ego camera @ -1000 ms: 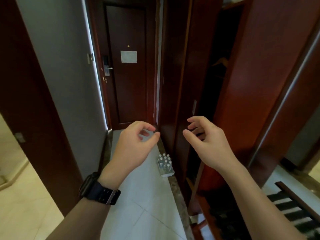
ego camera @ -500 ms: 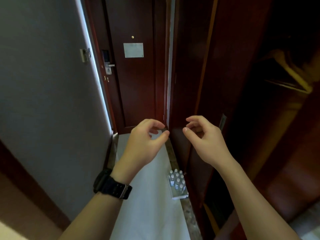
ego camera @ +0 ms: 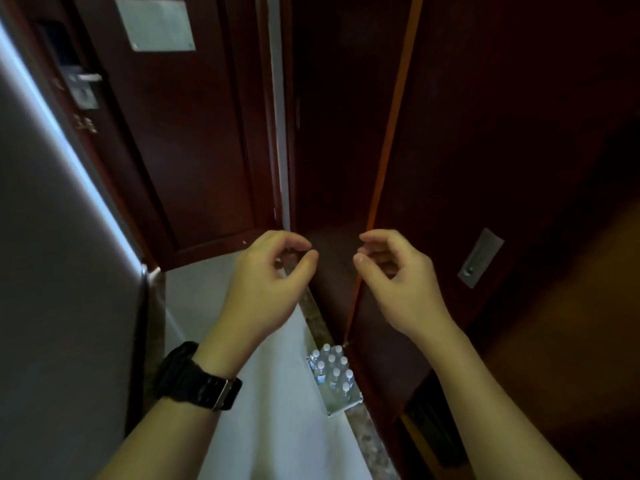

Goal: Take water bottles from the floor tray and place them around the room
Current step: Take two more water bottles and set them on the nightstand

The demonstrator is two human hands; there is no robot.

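Note:
A clear tray (ego camera: 337,407) sits on the pale floor against the right-hand wooden panel, low in the middle of the view. Several small water bottles (ego camera: 333,370) with white caps stand upright in it. My left hand (ego camera: 266,282), with a black watch on the wrist, hovers well above and to the left of the tray, fingers loosely curled and empty. Level with it to the right is my right hand (ego camera: 394,278), also curled and holding nothing. Both hands are far above the bottles.
A dark wooden door (ego camera: 180,140) with a lever handle (ego camera: 85,88) and a white notice closes the narrow hallway ahead. A grey wall (ego camera: 52,271) runs on the left. Dark wardrobe panels with a recessed metal pull (ego camera: 479,258) stand on the right.
The view has moved forward along the hallway and tilted down. The tray of bottles has slid lower and closer in the view. Both hands keep the same curled, empty pose.

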